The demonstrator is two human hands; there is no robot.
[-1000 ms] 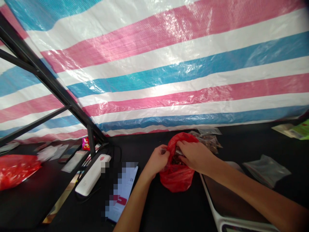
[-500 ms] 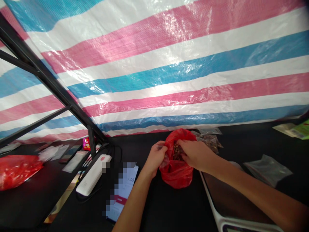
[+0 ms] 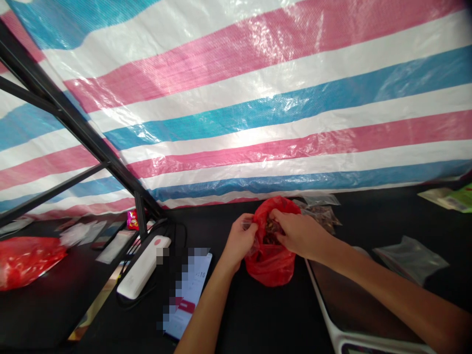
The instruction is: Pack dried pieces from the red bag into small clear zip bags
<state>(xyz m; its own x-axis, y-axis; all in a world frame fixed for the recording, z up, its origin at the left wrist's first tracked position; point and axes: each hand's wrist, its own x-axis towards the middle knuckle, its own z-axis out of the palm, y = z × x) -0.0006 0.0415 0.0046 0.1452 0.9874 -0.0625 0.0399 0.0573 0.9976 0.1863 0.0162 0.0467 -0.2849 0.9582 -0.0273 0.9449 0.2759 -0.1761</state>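
A red plastic bag (image 3: pixel 273 268) stands with its mouth open on the black table, and dried brown pieces (image 3: pixel 272 232) show inside it. At the left side of its rim, my left hand (image 3: pixel 240 240) is closed, pinching a small clear plastic bag (image 3: pixel 252 246) that overlaps the red one. My right hand (image 3: pixel 297 231) reaches into the mouth from the right. Its fingers are curled among the brown pieces, with the tips partly hidden, so what they grip cannot be made out.
Right of the red bag lie a scale (image 3: pixel 354 300), a clear bag (image 3: pixel 411 258) and filled clear bags (image 3: pixel 321 216). On the left are a phone (image 3: pixel 190 300), a white power bank (image 3: pixel 143 268) with cables, a black metal frame (image 3: pixel 83 135) and another red bag (image 3: pixel 29 260). Striped sheeting (image 3: pixel 258 108) hangs behind.
My right hand's fingers have shifted slightly within the red bag's mouth. My left hand stays at the rim with the clear bag. The phone's displayed digits have changed.
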